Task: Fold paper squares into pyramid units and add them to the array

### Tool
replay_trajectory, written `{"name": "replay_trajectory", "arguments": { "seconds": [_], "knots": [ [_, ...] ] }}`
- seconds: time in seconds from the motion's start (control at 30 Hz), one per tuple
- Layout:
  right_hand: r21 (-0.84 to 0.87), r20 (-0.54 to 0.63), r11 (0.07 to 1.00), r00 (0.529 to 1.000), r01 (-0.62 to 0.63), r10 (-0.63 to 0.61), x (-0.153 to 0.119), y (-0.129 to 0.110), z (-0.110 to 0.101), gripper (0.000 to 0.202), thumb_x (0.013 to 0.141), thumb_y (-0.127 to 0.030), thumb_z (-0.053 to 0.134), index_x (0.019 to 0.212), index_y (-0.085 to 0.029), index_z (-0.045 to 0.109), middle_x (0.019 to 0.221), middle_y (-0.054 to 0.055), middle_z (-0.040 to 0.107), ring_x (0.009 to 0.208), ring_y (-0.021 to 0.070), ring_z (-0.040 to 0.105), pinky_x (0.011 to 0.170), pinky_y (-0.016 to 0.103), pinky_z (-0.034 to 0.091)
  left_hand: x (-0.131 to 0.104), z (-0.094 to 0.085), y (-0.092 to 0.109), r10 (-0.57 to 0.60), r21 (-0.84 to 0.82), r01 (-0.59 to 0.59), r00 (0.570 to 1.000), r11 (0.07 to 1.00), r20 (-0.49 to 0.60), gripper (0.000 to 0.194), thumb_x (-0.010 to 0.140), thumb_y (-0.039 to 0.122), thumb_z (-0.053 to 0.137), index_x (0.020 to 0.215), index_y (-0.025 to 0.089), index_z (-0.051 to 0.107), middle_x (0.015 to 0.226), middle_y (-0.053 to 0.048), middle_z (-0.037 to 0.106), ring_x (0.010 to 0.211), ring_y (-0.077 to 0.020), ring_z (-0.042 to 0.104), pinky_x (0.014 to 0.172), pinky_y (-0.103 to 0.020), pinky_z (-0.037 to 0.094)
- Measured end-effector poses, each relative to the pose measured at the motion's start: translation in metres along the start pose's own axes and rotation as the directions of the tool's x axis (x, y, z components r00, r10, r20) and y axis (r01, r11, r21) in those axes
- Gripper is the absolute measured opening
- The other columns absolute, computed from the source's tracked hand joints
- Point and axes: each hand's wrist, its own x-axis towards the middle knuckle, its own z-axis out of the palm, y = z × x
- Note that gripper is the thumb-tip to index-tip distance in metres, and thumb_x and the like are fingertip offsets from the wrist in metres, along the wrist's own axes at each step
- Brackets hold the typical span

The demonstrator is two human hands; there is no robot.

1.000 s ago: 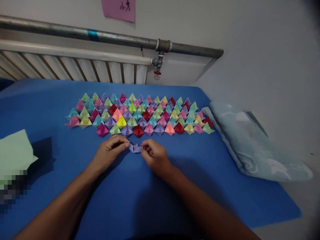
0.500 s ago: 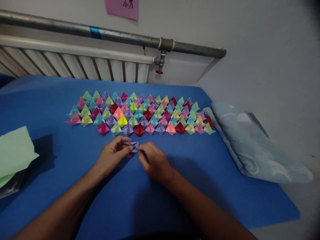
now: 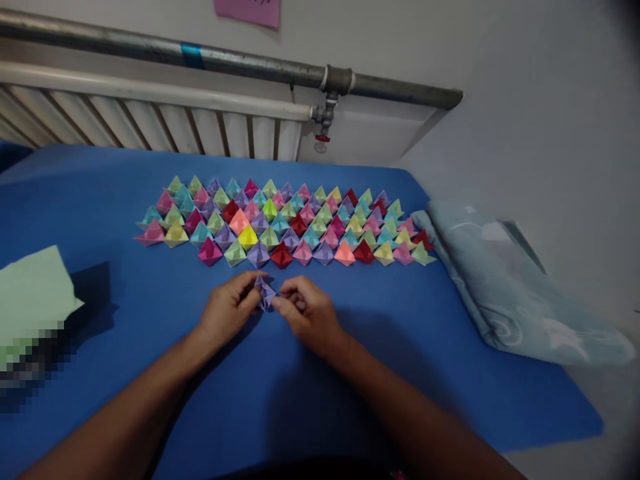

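Between my hands is a small purple origami boat (image 3: 265,294), its folds partly spread and standing up. My left hand (image 3: 227,303) pinches its left side between thumb and fingers. On the other side, my right hand (image 3: 310,313) has its fingers curled, with the thumb tip against the boat's right edge. Just beyond my hands, rows of folded paper boats in many colours stand close together, among them a purple boat (image 3: 259,255), a dark red boat (image 3: 281,255) and a yellow boat (image 3: 247,237) in the nearer rows.
A stack of light green paper (image 3: 35,293) lies on the blue tabletop (image 3: 150,313) at the left, partly pixelated. At the right is a folded grey-blue patterned cloth (image 3: 500,280). Behind the table are a white radiator (image 3: 200,127) and a metal pipe (image 3: 260,70) with a red-handled valve (image 3: 323,138).
The purple boat has gone from flat and folded to more spread and upright. My right thumb has shifted onto its edge. The view has tilted slightly downward.
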Motion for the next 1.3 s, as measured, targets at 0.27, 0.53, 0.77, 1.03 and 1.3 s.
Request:
{"name": "replay_trajectory", "arguments": {
  "seconds": [0.27, 0.53, 0.77, 1.03, 1.3],
  "knots": [
    [-0.135, 0.008, 0.991, 1.0, 0.022, -0.021, 0.007, 0.008, 0.003, 0.007, 0.083, -0.02, 0.057, 0.087, -0.021, 0.063, 0.077, 0.001, 0.065, 0.069, 0.0127, 0.059, 0.066, 0.023, 0.047, -0.004, 0.003, 0.006, 0.105, 0.077, -0.108, 0.993, 0.991, 0.046, 0.022, 0.083, 0.034, 0.056, 0.095, 0.023, 0.071, 0.069, 0.001, 0.069, 0.062, -0.0153, 0.063, 0.057, -0.024, 0.048],
    [-0.157, 0.042, 0.988, 0.999, -0.008, 0.015, 0.008, 0.006, 0.001, 0.015, 0.085, -0.019, 0.053, 0.071, -0.021, 0.058, 0.063, -0.003, 0.059, 0.061, 0.0114, 0.053, 0.062, 0.022, 0.041, -0.005, 0.005, 0.007, 0.007, -0.076, -0.001, 0.997, 0.997, 0.073, 0.023, 0.081, 0.04, 0.058, 0.086, 0.02, 0.07, 0.064, 0.001, 0.067, 0.051, -0.0126, 0.06, 0.051, -0.023, 0.047],
    [-0.154, 0.063, 0.987, 0.998, 0.041, -0.032, 0.008, 0.008, 0.001, 0.013, 0.085, -0.017, 0.053, 0.074, -0.021, 0.059, 0.068, -0.002, 0.06, 0.063, 0.0109, 0.054, 0.064, 0.022, 0.043, -0.006, 0.009, 0.005, -0.041, -0.169, 0.053, 0.996, 0.984, 0.074, 0.02, 0.076, 0.035, 0.061, 0.085, 0.019, 0.068, 0.065, 0.002, 0.067, 0.054, -0.0127, 0.061, 0.052, -0.023, 0.051],
    [-0.036, 0.032, 0.999, 0.999, -0.032, 0.033, -0.001, -0.004, -0.005, 0.02, 0.083, -0.034, 0.066, 0.098, -0.021, 0.062, 0.084, 0.001, 0.065, 0.063, 0.0107, 0.057, 0.062, 0.023, 0.048, -0.001, 0.005, 0.008, -0.166, -0.361, 0.151, 0.986, 0.92, -0.011, 0.023, 0.068, 0.031, 0.068, 0.088, 0.021, 0.063, 0.067, 0.004, 0.066, 0.055, -0.0128, 0.063, 0.055, -0.025, 0.052],
    [-0.22, 0.065, 0.961, 0.986, 0.167, -0.157, -0.003, -0.003, -0.005, 0.018, 0.085, -0.019, 0.058, 0.102, -0.021, 0.062, 0.088, 0.004, 0.065, 0.074, 0.0145, 0.06, 0.072, 0.027, 0.049, 0.002, 0.005, 0.009, -0.251, -0.413, 0.223, 0.968, 0.883, -0.015, 0.026, 0.066, 0.033, 0.069, 0.089, 0.02, 0.062, 0.071, 0.004, 0.067, 0.053, -0.0124, 0.062, 0.055, -0.026, 0.05]
  ]
}}
